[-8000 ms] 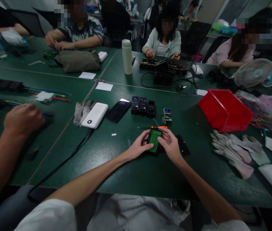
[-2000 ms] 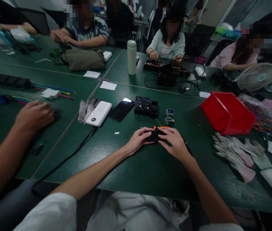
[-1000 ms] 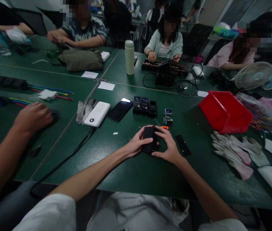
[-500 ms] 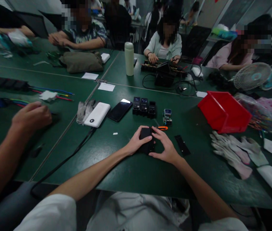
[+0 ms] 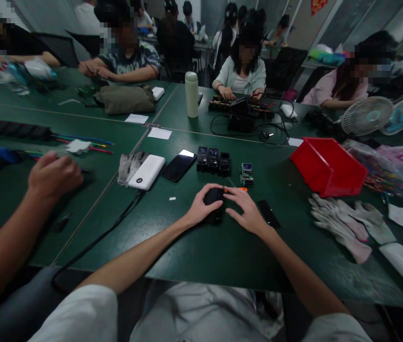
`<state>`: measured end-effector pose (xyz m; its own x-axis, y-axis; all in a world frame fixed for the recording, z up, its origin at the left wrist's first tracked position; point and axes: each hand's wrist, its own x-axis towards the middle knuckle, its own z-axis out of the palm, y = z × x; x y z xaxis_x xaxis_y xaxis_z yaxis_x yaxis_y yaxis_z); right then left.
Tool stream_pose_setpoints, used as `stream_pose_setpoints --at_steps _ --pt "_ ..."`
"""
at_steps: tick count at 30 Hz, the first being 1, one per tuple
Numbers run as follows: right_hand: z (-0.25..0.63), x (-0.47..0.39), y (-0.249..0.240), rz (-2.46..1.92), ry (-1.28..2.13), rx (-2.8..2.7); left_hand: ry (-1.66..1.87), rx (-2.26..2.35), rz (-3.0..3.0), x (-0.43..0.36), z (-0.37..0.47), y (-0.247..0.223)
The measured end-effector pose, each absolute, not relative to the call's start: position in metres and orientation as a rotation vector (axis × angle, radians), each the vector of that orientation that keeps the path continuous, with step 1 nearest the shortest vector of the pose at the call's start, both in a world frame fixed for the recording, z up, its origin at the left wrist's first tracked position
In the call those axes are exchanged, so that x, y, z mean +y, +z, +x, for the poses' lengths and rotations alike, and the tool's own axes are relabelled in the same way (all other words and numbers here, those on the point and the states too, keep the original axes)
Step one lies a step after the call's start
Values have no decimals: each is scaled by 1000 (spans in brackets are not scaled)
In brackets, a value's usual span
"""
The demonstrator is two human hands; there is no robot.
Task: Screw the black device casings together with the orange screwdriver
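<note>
My left hand [image 5: 203,205] is wrapped round a small black plastic case [image 5: 214,213] at the middle of the table, its thumb across the top. Close by on the right, my right hand [image 5: 246,209] has its fingers spread, the fingertips at the case's upper right corner. An orange-handled tool [image 5: 244,189] lies partly hidden behind that hand. Beyond my hands stand three black modules with small displays [image 5: 213,160] in a row, beside a small bare circuit board assembly [image 5: 246,174]. A flat black panel [image 5: 268,214] rests right of my right hand.
A phone [image 5: 179,165] and a cabled white power bank [image 5: 147,172] lie left of the modules. The red bin [image 5: 329,168] and work gloves [image 5: 342,225] are at right. A co-worker's fist [image 5: 55,175] rests at left. A pale green bottle [image 5: 192,95] stands farther back.
My right hand's thumb has come away from the case's lower edge, while its fingertips stay near the top corner. My left hand keeps its grip. The view has tilted slightly upward.
</note>
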<state>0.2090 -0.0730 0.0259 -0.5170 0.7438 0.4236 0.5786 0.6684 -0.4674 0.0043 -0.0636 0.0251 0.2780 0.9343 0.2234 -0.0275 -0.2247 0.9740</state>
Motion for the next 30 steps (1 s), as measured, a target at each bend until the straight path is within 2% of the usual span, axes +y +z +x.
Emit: stream_pose_setpoints --at_steps 5,9,13,19,23,30 --pt "225 -49 23 -1366 -19 -2299 1151 970 1492 -56 -1 25" --pt "225 -48 20 -1417 -83 -2363 1180 1002 1622 -45 -6 23" --pt "226 -52 28 -1429 220 -2200 1183 1049 1796 -29 -13 17" --pt "244 -34 42 -1345 637 -1555 1174 1188 1784 -6 -18 17" --pt "241 -29 26 -1137 876 -1164 1165 1162 1756 4 -12 16" --pt "215 -48 1 -990 1135 -1033 1196 1108 1672 10 -8 11"
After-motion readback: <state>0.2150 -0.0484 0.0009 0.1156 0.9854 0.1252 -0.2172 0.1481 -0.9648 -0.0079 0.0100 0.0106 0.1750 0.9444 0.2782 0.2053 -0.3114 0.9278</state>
